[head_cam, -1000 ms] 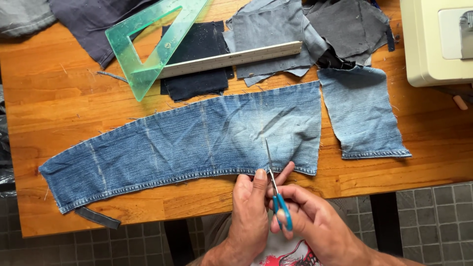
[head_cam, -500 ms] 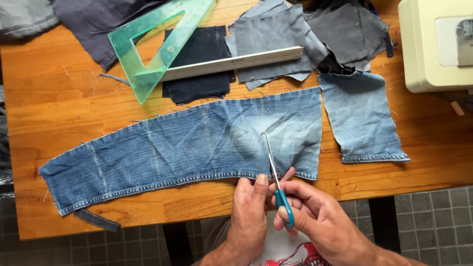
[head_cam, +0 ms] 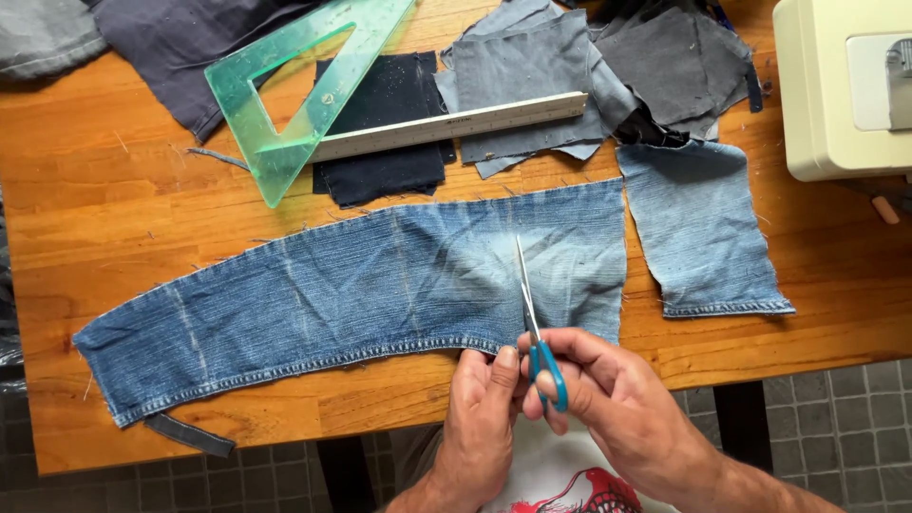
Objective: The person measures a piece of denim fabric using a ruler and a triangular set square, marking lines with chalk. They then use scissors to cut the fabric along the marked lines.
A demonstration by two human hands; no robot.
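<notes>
wooden table (head_cam: 114, 190): right hand (head_cam: 617, 408) fingers grip scissors (head_cam: 534, 332) over denim strip (head_cam: 361, 294); left hand (head_cam: 484, 418) pinches hem.

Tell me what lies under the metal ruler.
Under the metal ruler lie a dark navy fabric square and grey fabric pieces; the green triangle overlaps its left end, hiding that part.

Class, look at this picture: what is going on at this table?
A person is cutting a long strip of blue denim on a wooden table. The right hand works blue-handled scissors, blades lying across the cloth. The left hand pinches the hem beside them. A green set square and a ruler lie behind.
</notes>
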